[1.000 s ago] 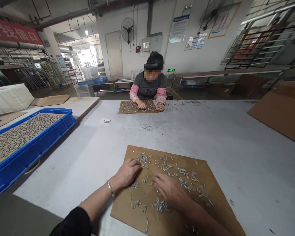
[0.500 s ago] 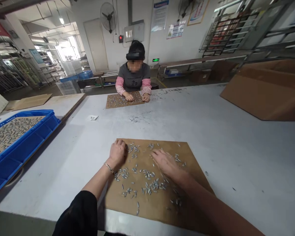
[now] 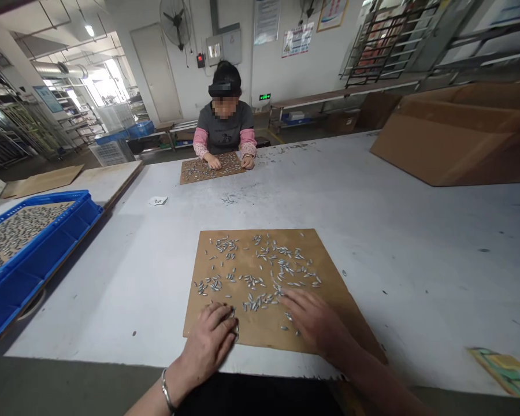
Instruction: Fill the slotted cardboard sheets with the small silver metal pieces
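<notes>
A brown cardboard sheet (image 3: 329, 335) lies on the table before me, strewn with small silvery, seed-shaped pieces (image 3: 255, 301). My left hand (image 3: 210, 335) rests palm down at its near left edge. Its fingers are loosely bent over a few pieces, and I see nothing gripped in them. Farther right, my right hand (image 3: 312, 315) lies palm down with fingers stretched out, the tips touching pieces near the sheet's middle. Part of the sheet and any pieces under both palms are hidden.
Across the white table (image 3: 156, 260) a co-worker (image 3: 225, 127) handles similar pieces on another cardboard sheet (image 3: 190, 171). A blue crate (image 3: 78, 214) with more pieces stands at left. A large cardboard box (image 3: 437, 144) is at far right, a paper scrap (image 3: 158, 200) at left.
Both hands have moved nearer to me across the sheet, the left from its far left corner to the near edge. Pieces at the upper right are now uncovered. The view has shifted slightly.
</notes>
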Action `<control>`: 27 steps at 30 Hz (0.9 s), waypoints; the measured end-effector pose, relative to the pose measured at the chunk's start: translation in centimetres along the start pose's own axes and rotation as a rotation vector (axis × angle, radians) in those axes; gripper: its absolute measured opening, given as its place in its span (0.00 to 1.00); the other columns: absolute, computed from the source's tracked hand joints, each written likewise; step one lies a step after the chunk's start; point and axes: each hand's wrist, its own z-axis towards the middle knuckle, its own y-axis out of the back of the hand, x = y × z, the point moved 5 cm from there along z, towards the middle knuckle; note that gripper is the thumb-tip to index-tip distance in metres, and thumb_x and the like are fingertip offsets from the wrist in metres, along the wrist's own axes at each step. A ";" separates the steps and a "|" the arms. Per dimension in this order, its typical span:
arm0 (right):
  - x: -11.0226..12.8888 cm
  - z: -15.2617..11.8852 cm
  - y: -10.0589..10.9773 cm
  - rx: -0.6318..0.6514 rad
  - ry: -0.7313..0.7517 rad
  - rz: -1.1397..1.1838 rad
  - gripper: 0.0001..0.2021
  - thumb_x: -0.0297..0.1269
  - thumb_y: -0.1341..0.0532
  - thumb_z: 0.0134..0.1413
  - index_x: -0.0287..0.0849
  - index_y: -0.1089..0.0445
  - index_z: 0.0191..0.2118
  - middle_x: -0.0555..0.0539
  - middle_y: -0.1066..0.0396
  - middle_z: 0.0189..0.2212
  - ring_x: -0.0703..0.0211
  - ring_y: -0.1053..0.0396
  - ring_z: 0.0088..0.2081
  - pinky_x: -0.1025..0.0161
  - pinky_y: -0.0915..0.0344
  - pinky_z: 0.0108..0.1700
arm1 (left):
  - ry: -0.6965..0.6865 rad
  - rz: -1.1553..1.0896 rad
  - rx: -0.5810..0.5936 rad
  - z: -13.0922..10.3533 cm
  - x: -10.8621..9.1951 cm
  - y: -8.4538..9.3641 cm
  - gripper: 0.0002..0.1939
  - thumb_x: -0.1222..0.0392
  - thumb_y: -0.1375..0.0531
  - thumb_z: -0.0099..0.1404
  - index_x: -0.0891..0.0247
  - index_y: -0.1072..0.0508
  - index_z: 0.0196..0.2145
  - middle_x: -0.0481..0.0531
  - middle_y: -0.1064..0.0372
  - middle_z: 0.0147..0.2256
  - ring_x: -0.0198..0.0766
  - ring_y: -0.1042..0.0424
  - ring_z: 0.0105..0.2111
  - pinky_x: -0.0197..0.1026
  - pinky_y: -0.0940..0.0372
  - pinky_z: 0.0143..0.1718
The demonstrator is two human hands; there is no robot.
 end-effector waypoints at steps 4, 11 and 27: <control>2.1 -1.3 0.3 0.038 0.068 0.066 0.19 0.25 0.49 0.63 0.45 0.24 0.49 0.41 0.25 0.50 0.52 0.28 0.48 0.56 0.31 0.50 | -0.026 0.019 0.001 -0.1 -1.0 -1.4 0.10 0.65 0.45 0.74 0.61 0.27 0.50 0.57 0.25 0.43 0.44 0.28 0.44 0.49 0.32 0.45; 0.1 -1.7 1.9 -0.173 -0.055 0.094 0.17 0.24 0.50 0.66 0.43 0.26 0.49 0.41 0.26 0.44 0.54 0.29 0.45 0.59 0.31 0.47 | 0.037 0.030 -0.085 3.6 0.9 -2.4 0.13 0.67 0.49 0.76 0.61 0.27 0.50 0.58 0.26 0.45 0.43 0.30 0.43 0.47 0.35 0.44; -7.4 13.6 -0.6 0.078 -0.187 -0.042 0.22 0.26 0.50 0.66 0.46 0.27 0.59 0.40 0.30 0.61 0.50 0.33 0.58 0.54 0.35 0.58 | 0.333 0.270 0.130 16.3 9.6 -3.9 0.15 0.70 0.47 0.71 0.60 0.25 0.49 0.59 0.28 0.52 0.50 0.32 0.53 0.52 0.35 0.53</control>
